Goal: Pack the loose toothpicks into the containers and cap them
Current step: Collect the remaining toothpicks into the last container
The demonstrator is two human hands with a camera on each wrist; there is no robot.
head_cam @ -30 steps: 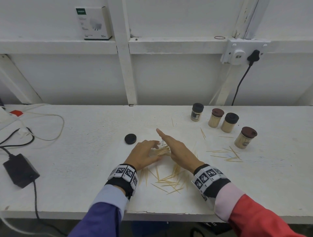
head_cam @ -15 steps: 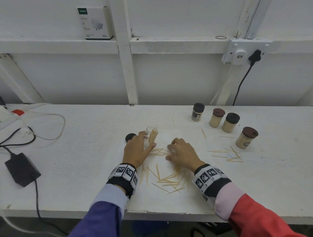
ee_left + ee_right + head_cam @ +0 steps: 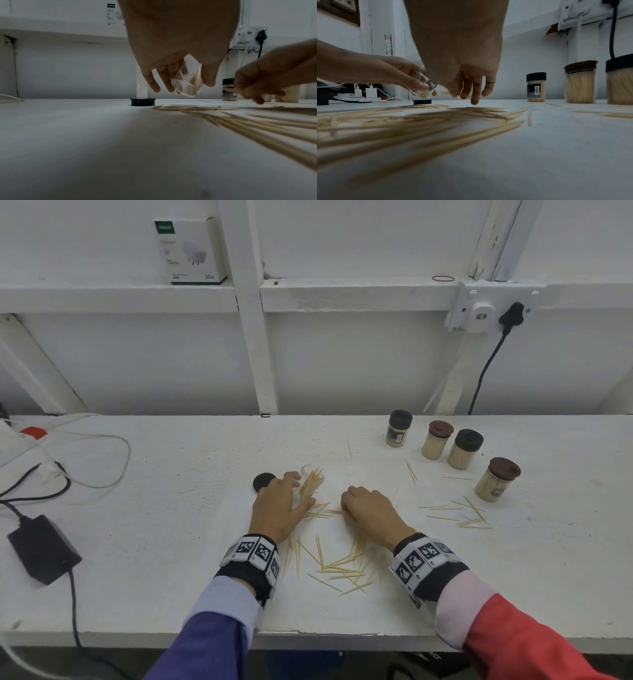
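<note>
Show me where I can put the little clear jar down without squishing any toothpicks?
Bare tabletop lies left of the black cap, between it and the black power adapter. The strip behind the clear jar toward the wall has only one stray pick. Between the left hand and right hand, and below the four capped jars, loose toothpicks crowd it.

Jar [image 3: 187, 82]: clear glossy plastic, smooth.
Toothpicks [image 3: 342, 568]: pale bare wood, matt.
Loose cap [image 3: 263, 481]: black plastic, matt.
Four capped jars [image 3: 460, 449], far right: clear walls; caps black or dark brown, dull sheen.
Table [image 3: 154, 542]: white painted top, rough and chalky.
Box [image 3: 190, 249] on ledge: white card, matt.
Sleeves: soft woven cloth.
Adapter [image 3: 42, 547], near left: black matt plastic.
</note>
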